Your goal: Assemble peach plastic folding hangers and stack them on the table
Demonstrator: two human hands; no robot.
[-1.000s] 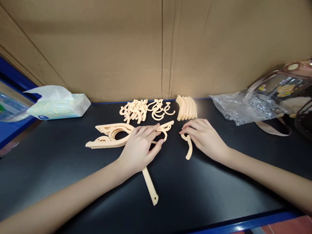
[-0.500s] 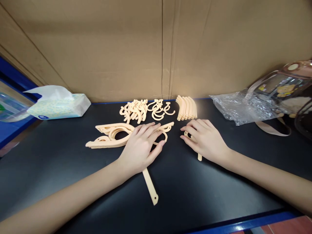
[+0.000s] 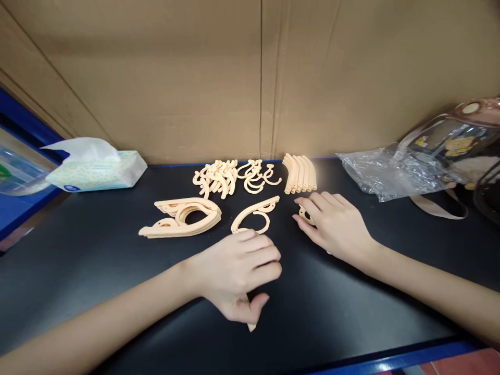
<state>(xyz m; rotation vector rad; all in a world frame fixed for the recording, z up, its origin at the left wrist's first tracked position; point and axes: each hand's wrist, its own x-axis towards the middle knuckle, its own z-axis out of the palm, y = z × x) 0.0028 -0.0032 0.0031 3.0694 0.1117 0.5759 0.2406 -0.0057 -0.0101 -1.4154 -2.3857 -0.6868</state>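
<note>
Straight peach plastic bar [image 3: 250, 326], at 6 o'clock on the black surface [image 3: 97, 271], mostly hidden under the left hand [image 3: 238, 273], whose fingers pinch it. Right hand [image 3: 336, 226], at 3 o'clock, lies curled over a small hook piece [image 3: 303, 214]; grasp unclear. Cardboard wall [image 3: 195, 78] at 12 o'clock; curved arm stack [image 3: 183, 219] at 10.

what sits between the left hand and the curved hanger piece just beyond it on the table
Nothing visible does. The left hand hovers over a straight peach strip, and only bare black table separates its knuckles from the single curved hanger piece. The right hand rests off to the side on a small hook piece.
</note>
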